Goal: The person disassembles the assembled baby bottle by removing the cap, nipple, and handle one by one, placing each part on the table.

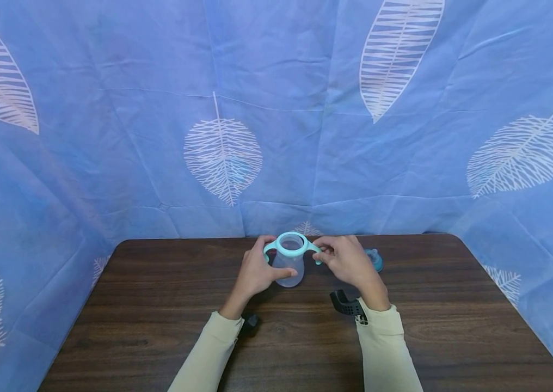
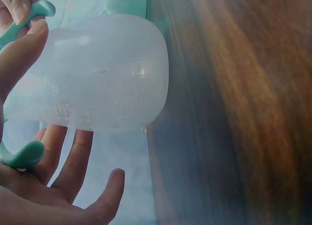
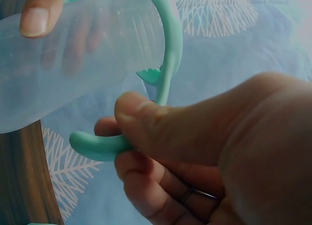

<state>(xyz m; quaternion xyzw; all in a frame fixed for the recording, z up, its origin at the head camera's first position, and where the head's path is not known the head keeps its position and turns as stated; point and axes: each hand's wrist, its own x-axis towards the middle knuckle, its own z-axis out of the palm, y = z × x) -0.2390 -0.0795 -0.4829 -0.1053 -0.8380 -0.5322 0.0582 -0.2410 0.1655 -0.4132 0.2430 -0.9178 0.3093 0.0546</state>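
Note:
A translucent baby bottle (image 1: pixel 290 270) stands upright near the far edge of the table, its milky body marked with faint raised lines (image 2: pixel 129 105). Around its threaded neck sits a mint-green ring with two curved handles (image 1: pixel 292 244); the ring's edge (image 3: pixel 171 34) is level with the bottle's mouth. My left hand (image 1: pixel 258 270) holds the bottle from the left, thumb across the front and fingers behind. With thumb and fingers, my right hand (image 1: pixel 345 259) pinches the right handle, whose curved tip (image 3: pixel 97 146) pokes out past the fingers.
Just beyond my right hand, a teal bottle cap (image 1: pixel 375 259) lies on the dark wooden table (image 1: pixel 159 326). A blue cloth with white leaf prints (image 1: pixel 276 136) hangs behind the far edge. Each wrist wears a black device, such as the right strap (image 1: pixel 347 305).

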